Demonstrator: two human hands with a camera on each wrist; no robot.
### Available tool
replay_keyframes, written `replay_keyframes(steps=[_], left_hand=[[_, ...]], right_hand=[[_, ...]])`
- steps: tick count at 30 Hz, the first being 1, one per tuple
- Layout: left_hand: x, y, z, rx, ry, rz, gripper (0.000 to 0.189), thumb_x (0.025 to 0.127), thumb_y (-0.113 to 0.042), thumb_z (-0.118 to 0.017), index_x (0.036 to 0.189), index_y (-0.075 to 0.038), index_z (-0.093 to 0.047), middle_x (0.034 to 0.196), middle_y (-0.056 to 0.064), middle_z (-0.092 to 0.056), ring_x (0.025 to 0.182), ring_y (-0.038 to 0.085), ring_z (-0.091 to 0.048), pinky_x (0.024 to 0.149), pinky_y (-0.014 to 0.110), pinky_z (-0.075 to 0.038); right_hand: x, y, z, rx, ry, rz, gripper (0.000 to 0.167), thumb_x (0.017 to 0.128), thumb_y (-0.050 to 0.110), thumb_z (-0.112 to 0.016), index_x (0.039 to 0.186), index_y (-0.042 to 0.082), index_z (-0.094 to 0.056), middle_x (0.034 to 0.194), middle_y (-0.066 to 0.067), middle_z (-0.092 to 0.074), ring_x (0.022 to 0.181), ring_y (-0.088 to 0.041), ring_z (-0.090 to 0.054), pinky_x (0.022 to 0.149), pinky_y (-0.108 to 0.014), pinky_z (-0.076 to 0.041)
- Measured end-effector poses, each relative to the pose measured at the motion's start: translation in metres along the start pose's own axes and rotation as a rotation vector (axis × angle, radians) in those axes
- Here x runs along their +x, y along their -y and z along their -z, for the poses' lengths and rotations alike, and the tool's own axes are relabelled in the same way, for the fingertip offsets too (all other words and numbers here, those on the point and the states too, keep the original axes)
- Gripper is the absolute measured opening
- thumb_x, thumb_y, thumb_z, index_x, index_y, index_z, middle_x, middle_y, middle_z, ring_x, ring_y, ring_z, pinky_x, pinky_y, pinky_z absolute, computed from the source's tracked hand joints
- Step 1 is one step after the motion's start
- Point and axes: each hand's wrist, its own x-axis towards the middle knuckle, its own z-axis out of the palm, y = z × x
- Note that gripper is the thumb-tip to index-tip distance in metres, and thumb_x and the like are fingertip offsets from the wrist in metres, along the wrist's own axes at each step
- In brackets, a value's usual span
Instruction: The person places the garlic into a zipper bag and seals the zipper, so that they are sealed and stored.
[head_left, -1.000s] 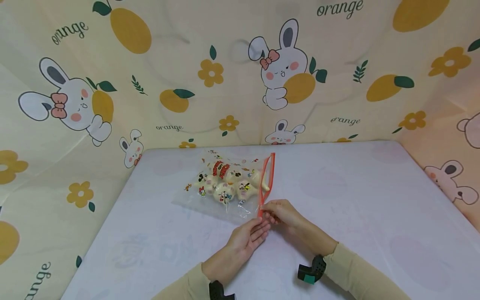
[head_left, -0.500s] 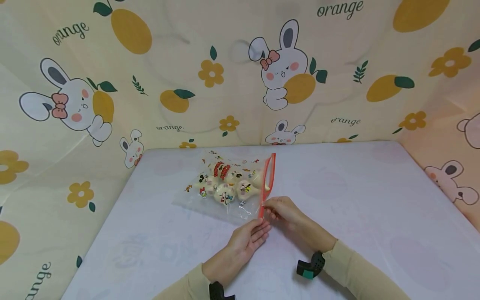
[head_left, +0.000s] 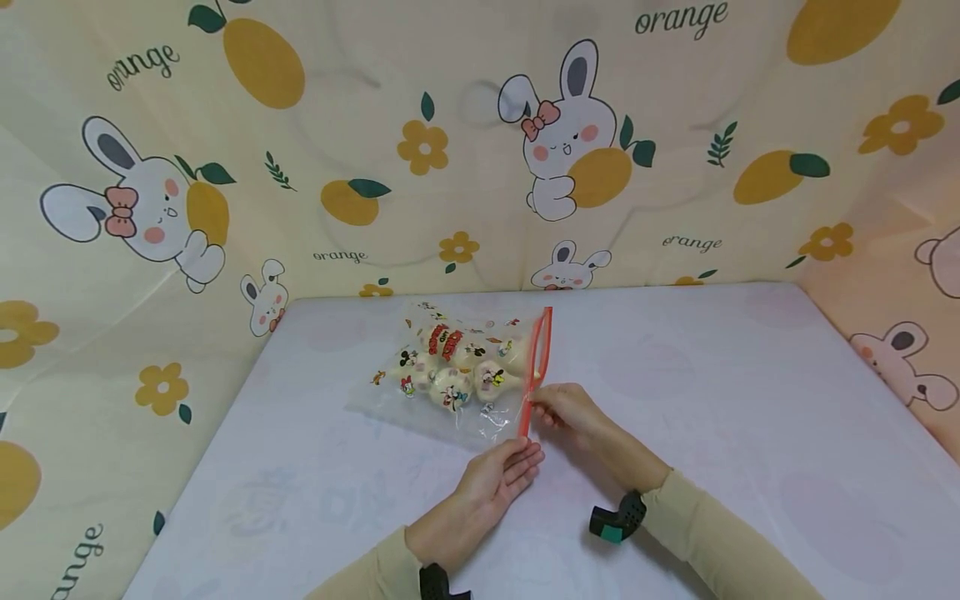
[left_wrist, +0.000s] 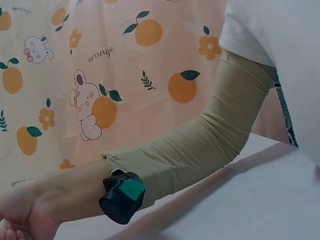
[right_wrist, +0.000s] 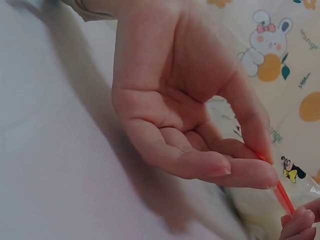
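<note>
A clear zip bag with printed cartoon figures lies on the table in the head view. Several cream-coloured rounded objects show through its plastic. Its red zip edge is at the right and gapes apart along the far part. My left hand pinches the near end of that edge. A little farther along, my right hand pinches the strip. The right wrist view has the right hand close up, thumb and index finger on the red strip, with left fingertips below.
The white table extends around the bag. A curtain printed with rabbits and oranges hangs behind and at the sides. In the left wrist view, a sleeved right arm wears a black wrist device.
My right hand has slid a short way along the red zip edge, away from me. The left hand stays at the near end, and the gap in the edge has narrowed.
</note>
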Motion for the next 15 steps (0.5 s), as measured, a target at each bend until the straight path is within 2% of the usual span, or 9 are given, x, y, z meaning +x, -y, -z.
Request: replay_keyframes(steps=[10,15], left_hand=[[0.001,-0.001,0.0,-0.01,-0.005,0.0,0.042,0.096,-0.017,-0.056,0.128,0.009,-0.05,0.091,-0.002,-0.072,0.089,0.007,-0.069,0.086,0.023,-0.054],[0.0,-0.001,0.0,-0.005,-0.004,-0.004,0.042,0.096,-0.017,-0.056,0.127,0.009,-0.05,0.089,-0.003,-0.072,0.09,0.007,-0.069,0.085,0.023,-0.054]], right_hand=[[0.006,0.006,-0.001,0.034,-0.056,0.016,0.021,0.089,0.01,-0.055,0.069,0.014,-0.06,0.052,0.013,-0.051,0.047,0.0,-0.043,0.049,-0.016,-0.033],[0.007,0.012,0.001,0.037,-0.054,0.02,0.023,0.089,0.009,-0.054,0.067,0.015,-0.06,0.052,0.012,-0.051,0.047,0.001,-0.044,0.049,-0.016,-0.033]])
